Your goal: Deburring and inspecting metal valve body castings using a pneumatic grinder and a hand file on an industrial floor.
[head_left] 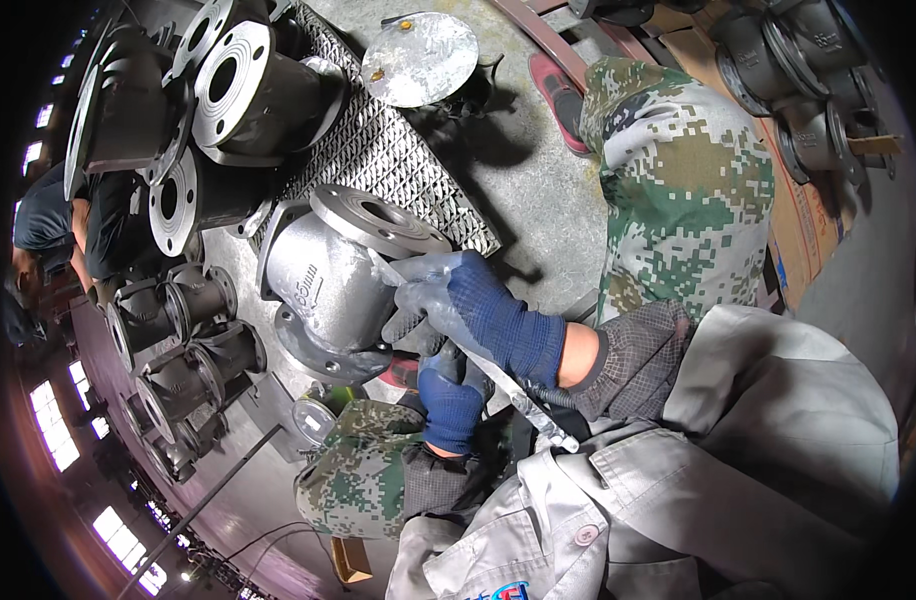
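Note:
A silver-grey cast valve body (328,285) with round flanges stands tilted in front of me. My right hand (458,300), in a blue and grey work glove, wraps round a long flat metal scraper (518,395). The scraper's far tip reaches the valve body just below its upper flange (378,220), and its near end points back toward my jacket. Lower down, my left hand (450,400), gloved alike, is close beside the valve's lower flange and below the scraper. Its fingers are partly hidden behind my right hand, so its grip does not show.
More flanged castings (248,90) sit at the upper left beside a metal grating (378,150). A round stool (420,60) stands beyond. Other castings are grouped at left (183,345) and upper right (798,60). Another person (78,230) bends over at far left.

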A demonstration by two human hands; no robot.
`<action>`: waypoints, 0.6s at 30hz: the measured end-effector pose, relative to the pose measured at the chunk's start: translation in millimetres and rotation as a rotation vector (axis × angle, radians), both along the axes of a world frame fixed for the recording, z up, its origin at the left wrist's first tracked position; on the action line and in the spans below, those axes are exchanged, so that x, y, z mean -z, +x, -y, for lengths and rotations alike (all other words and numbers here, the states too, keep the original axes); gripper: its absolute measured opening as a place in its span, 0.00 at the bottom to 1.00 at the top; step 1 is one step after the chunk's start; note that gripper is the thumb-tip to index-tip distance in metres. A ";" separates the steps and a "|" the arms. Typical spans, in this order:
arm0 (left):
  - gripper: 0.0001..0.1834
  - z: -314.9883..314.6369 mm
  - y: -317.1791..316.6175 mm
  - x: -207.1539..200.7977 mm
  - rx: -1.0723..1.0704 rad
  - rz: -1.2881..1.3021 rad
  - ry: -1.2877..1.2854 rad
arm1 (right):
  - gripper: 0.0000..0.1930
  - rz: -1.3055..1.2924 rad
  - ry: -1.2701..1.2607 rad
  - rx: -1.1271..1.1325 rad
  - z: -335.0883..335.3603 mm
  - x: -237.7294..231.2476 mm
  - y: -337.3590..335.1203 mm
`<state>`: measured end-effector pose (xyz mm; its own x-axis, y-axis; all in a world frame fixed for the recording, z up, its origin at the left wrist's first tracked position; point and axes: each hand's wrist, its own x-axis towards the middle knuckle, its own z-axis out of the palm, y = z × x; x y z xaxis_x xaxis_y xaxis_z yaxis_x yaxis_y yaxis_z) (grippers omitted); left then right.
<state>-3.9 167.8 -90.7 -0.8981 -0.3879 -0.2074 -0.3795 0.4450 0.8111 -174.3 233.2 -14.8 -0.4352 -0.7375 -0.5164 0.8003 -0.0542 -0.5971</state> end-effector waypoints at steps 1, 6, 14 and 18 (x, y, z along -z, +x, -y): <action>0.13 0.8 0.6 0.4 0.021 0.046 -0.068 | 0.17 -0.001 0.003 -0.001 0.7 0.5 -0.8; 0.11 1.6 -4.9 -0.9 0.051 -0.025 -0.091 | 0.18 -0.078 -0.035 0.003 10.4 17.8 3.8; 0.19 -0.5 1.3 -4.1 0.125 0.014 -0.047 | 0.15 -0.847 0.242 -0.056 6.1 -0.4 1.5; 0.11 -8.2 -13.8 -16.5 0.041 -0.182 -0.152 | 0.16 -1.029 0.303 -0.142 -4.4 -0.6 -1.3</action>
<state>-17.7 176.0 -74.2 -0.9311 -0.3644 0.0173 -0.2123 0.5796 0.7867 -175.6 237.6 -14.2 -0.6849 -0.7185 -0.1212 -0.1055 0.2624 -0.9592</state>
